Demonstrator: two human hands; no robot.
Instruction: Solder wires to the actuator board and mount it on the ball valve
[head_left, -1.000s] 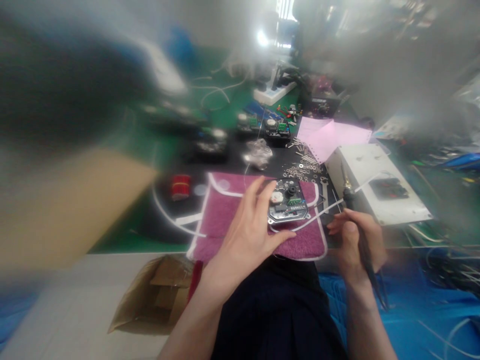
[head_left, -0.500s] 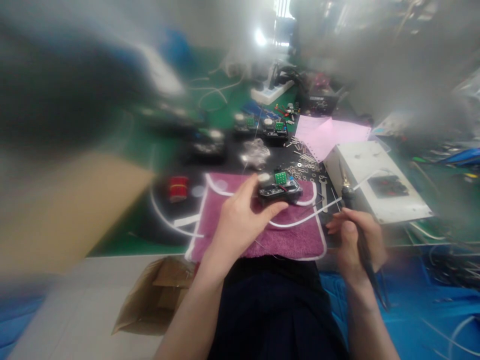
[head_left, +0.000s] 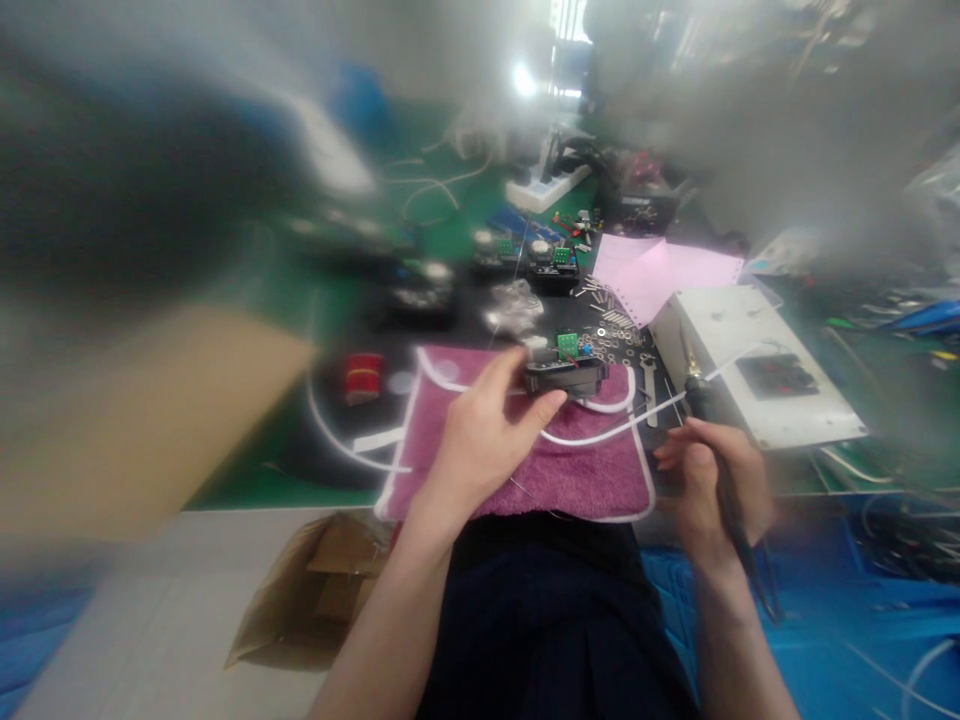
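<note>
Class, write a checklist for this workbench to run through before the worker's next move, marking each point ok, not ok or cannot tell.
1. Circuit-board module gripped by the left hand: ok.
2. Soldering iron held by its black handle in the right hand: ok.
3. Iron's metal tip apart from the module: ok; it points up and away.
4. Purple cloth free of cords: not ok; a white cord crosses it in view.
5. Tip hot: cannot tell.
</note>
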